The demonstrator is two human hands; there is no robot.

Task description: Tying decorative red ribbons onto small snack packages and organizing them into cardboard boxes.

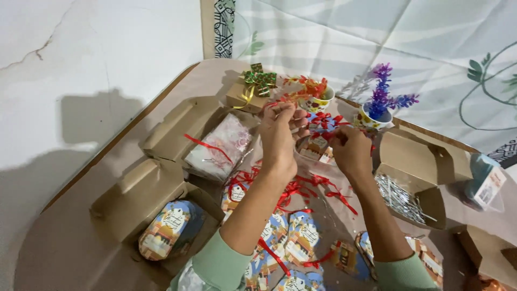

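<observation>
Both hands meet above the table's middle in the head view. Left hand is raised, its fingertips pinched on a thin red ribbon. Right hand sits just beside it, fingers closed on the same ribbon's other end, over a small printed tag. More tags and loose ribbons lie beneath the forearms. Open cardboard boxes flank them: one at left holds tags, one at right holds silvery strips. Two flower cups stand behind.
</observation>
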